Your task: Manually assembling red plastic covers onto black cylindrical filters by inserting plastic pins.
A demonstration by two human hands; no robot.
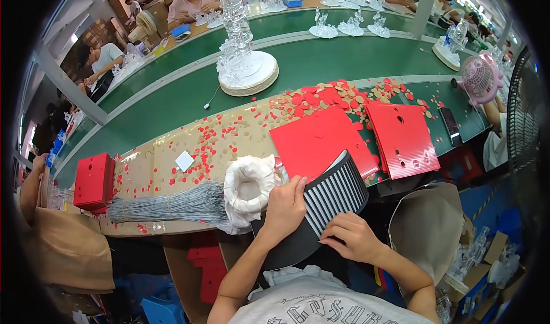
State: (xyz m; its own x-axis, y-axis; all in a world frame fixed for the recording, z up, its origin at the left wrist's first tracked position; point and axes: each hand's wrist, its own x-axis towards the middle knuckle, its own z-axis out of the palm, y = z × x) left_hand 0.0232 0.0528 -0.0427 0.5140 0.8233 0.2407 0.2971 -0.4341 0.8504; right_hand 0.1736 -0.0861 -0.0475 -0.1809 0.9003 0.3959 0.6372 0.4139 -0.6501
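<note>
Between my hands, at the table's near edge, is a black curved panel with a band of pale parallel stripes (337, 193). My left hand (285, 208) grips its left side, fingers closed on the edge. My right hand (353, 236) has bent fingers pinched at its lower edge. A rounded black part (292, 251) shows below my left hand; I cannot tell whether it belongs to the panel. Just beyond lies a red square sheet (321, 138). A ring wrapped in white cloth (250, 186) lies left of my left hand.
Bundled grey wires (169, 209) and a red stack (93, 179) lie left; red punched sheets (404, 141), a phone (451, 125) and a pink fan (480, 79) right. Red and tan scraps cover the cardboard. A clear tower on a white round base (247, 75) stands on the green belt.
</note>
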